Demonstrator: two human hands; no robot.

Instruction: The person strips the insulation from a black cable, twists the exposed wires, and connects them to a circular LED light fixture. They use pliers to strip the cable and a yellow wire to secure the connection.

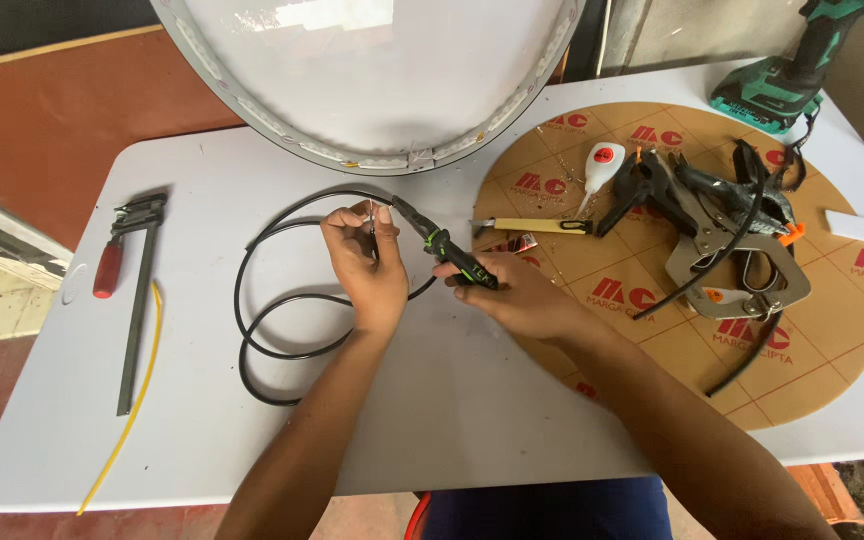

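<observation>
Left hand (367, 265) pinches black cable (262, 300) — beside red-logoed brown round board (652, 330).

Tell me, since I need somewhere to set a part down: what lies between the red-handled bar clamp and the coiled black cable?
In the head view, only bare white table separates the bar clamp from the black cable; the thin yellow strip lies beside the clamp.

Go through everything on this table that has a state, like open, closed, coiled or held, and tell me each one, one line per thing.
Black cable: loosely coiled on the table, its end held up.
Left hand: pinching the cable's end.
Right hand: gripping a black tool with green marks, its tip at the cable.
Bar clamp: lying flat, untouched.
Yellow wire: loose beside the bar clamp.
Locking pliers: lying piled on the round brown board.
Green drill: lying at the table's edge.
</observation>
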